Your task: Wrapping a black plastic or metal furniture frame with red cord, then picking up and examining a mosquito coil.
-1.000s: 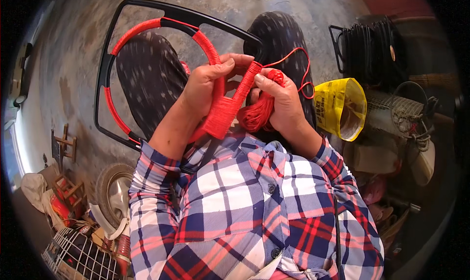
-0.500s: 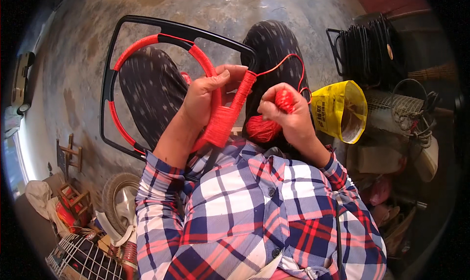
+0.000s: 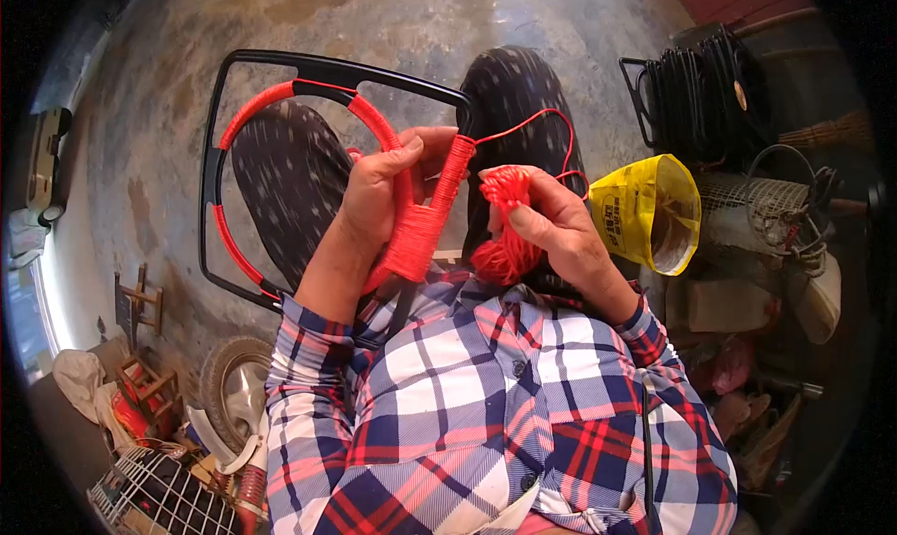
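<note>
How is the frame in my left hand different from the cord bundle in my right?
The frame is black with red wrapping; the cord bundle is red throughout. The frame is larger and open in shape, the cord bundle smaller and clumped. Both are held and show red cord.

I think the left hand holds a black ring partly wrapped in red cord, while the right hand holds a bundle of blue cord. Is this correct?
Not quite: the head view shows the right hand holding a bundle of red cord, not blue. The rest is correct.
</note>
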Motion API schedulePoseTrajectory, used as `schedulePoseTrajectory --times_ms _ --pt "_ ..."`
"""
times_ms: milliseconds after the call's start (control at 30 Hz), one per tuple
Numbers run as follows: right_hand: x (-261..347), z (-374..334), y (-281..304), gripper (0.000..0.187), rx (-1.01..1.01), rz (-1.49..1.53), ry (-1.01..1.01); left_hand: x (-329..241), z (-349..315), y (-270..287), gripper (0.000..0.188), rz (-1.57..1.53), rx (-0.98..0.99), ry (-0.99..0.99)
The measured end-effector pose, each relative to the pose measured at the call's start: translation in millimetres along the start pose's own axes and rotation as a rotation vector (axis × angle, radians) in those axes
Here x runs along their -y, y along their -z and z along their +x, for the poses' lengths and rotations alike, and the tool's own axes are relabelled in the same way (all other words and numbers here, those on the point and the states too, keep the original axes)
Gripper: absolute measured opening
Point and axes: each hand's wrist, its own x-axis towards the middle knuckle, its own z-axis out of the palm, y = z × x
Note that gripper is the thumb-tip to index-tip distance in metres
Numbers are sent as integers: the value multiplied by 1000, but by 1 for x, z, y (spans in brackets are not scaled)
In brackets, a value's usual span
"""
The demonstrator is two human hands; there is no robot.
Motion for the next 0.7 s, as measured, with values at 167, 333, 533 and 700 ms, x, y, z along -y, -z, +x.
schedulePoseTrajectory --times_ms 167,333,533,700 --pt "-11 9 9 36 -9 -102 -87 -2 1 -2 55 -19 -11 2" --pt "-12 22 14 38 -25 -351 -39 1 2 5 56 -97 90 -18" --pt "-19 31 13 48 -57 -412 -75 5 -1 6 56 -95 37 -71" --pt "-27 51 12 45 -208 -486 130 6 0 1 67 -19 -36 -91"
